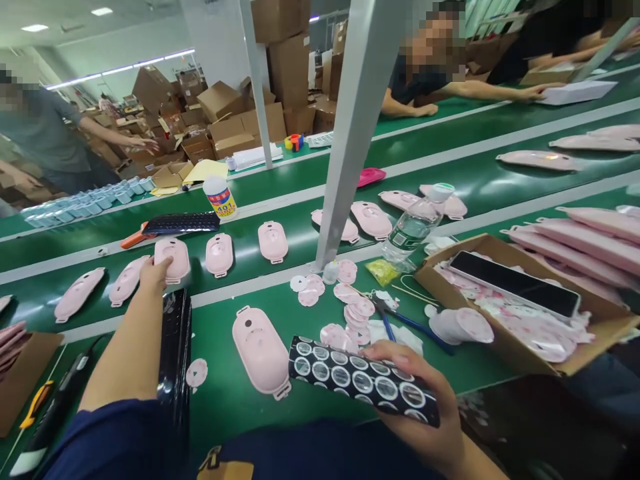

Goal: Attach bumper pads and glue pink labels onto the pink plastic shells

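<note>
Touching a pink shell [176, 259] at the belt [243, 241] with the left hand [157, 273], gripping a dotted sheet [345, 373] in the right hand [427, 403].
The hands are well apart: the left, arm outstretched, has its thumb on the shell's near left part, and whether its fingers pinch I cannot tell; the right is closed round the sheet's right end. The shell is far left of the right hand and beyond it, its long axis pointing roughly away from the body. A second shell [261, 352] lies on the table [215, 420] between the hands, slanting from far left to near right, right beside the sheet's free end; whether they touch is unclear.
</note>
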